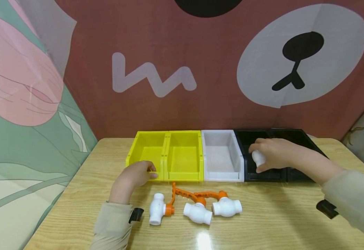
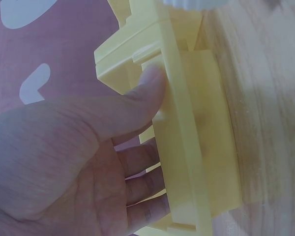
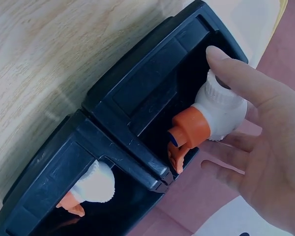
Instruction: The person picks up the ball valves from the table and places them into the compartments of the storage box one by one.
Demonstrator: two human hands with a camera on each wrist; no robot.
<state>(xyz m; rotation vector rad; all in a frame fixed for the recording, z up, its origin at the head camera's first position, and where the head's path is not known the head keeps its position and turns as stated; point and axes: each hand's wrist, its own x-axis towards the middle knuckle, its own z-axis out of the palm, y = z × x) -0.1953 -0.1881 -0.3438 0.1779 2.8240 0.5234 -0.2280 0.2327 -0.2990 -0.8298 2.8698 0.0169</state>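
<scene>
My right hand (image 1: pixel 270 152) holds a white ball valve (image 3: pixel 221 108) with an orange handle over the left black bin (image 3: pixel 142 83). The thumb lies at one ribbed end of it, the fingers behind. Another white valve (image 3: pixel 96 184) with an orange part lies in the adjoining black bin (image 3: pixel 44 167). At the far left, my left hand (image 1: pixel 139 173) grips the front rim of a yellow bin (image 2: pixel 179 123), thumb on the near side and fingers inside. Three more white valves, a left one (image 1: pixel 157 210), a middle one (image 1: pixel 197 213) and a right one (image 1: pixel 228 207), lie before the bins, orange handles attached.
A second yellow bin (image 1: pixel 183 176) and a white bin (image 1: pixel 222 177) stand in the row between the hands. The wooden table (image 1: pixel 256 222) extends in front. A printed cloth backdrop (image 1: pixel 213 111) rises right behind the bins.
</scene>
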